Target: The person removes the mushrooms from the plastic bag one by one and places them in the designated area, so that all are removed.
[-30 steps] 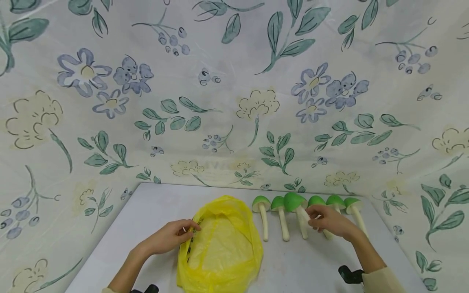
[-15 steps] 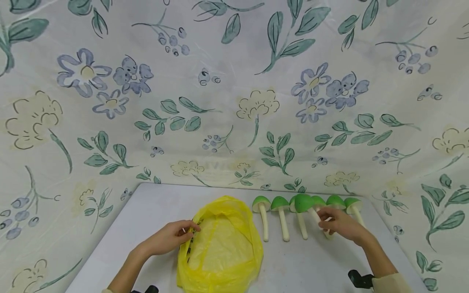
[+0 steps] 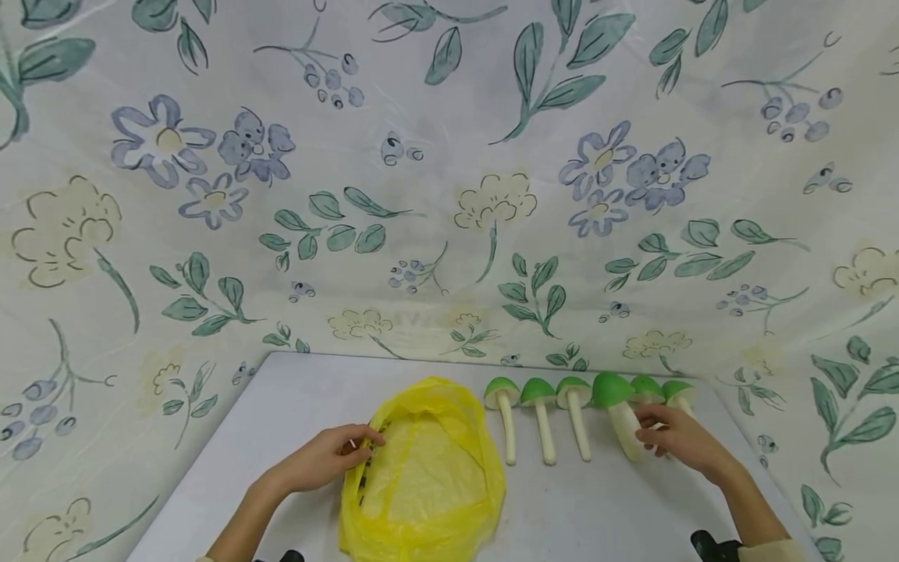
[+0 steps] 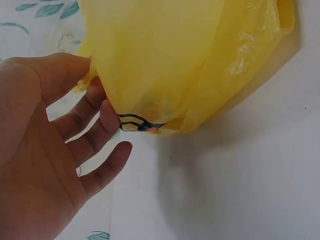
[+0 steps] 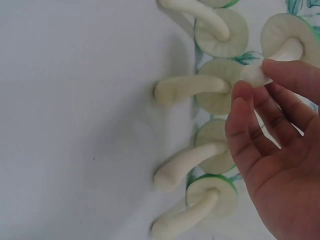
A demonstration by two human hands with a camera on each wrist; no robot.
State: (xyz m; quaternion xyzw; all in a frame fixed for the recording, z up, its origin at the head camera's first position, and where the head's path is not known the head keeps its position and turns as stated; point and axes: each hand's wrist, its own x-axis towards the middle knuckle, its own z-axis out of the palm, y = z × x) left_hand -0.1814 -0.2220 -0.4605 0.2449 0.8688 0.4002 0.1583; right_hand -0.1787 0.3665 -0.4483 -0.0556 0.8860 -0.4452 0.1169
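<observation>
My right hand (image 3: 674, 437) pinches a green-capped mushroom (image 3: 612, 390) by its pale stem and carries it over the row. In the right wrist view, thumb and fingertips meet on the stem end, and the held mushroom's pale underside (image 5: 281, 34) faces the camera. Other mushrooms lie side by side along the back of the table, among them one at the left end (image 3: 502, 393) and one at the right end (image 3: 678, 392), partly behind my hand. My left hand (image 3: 326, 459) holds the left rim of a yellow plastic bag (image 3: 494, 468) between thumb and fingers; its mouth is spread wide.
A white table (image 3: 562, 515) bears the bag and the mushrooms. Close behind its back edge hangs a floral cloth (image 3: 435, 156), which runs round both sides. Dark straps with small black devices (image 3: 712, 546) sit at my wrists.
My right hand has moved right along the row with the mushroom, from above the third one to past it. The left hand and the bag have stayed put.
</observation>
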